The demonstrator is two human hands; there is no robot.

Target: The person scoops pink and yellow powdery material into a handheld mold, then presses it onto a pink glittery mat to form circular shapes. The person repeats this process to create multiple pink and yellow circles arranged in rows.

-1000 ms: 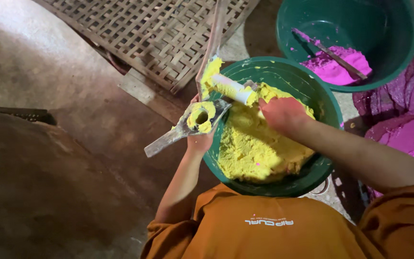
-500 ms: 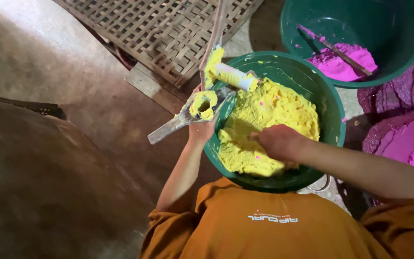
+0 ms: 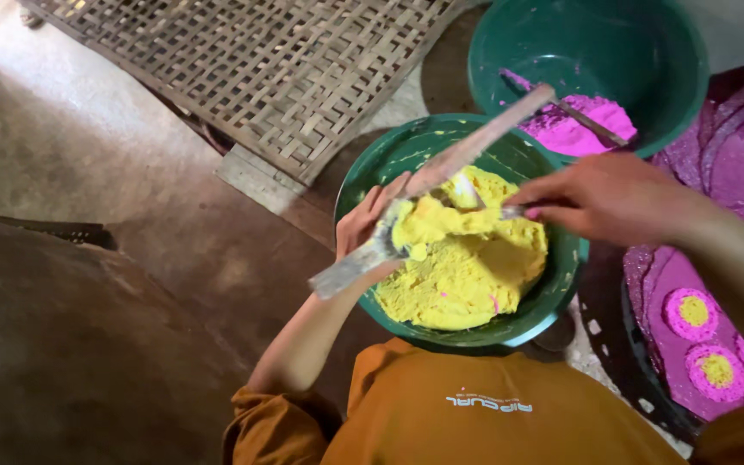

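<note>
Paste (image 3: pixel 467 275), yellow and heaped, fills the green basin (image 3: pixel 553 297) just beyond our orange shirt (image 3: pixel 475 409). Our left hand (image 3: pixel 370 226) closes around a long mould tool (image 3: pixel 428 194) at the basin's near-left rim; its axis runs from lower left up to upper right across the basin. Our right hand (image 3: pixel 609 196) pinches a small metal piece at the tool's loaded middle, from the right. Farther off, a second basin (image 3: pixel 673 77) holds pink powder (image 3: pixel 574 129); a woven mat (image 3: pixel 269 69) lies upper left.

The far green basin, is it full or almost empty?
Almost empty: the far green basin holds only a small heap of pink powder; its inner walls are bare.
</note>
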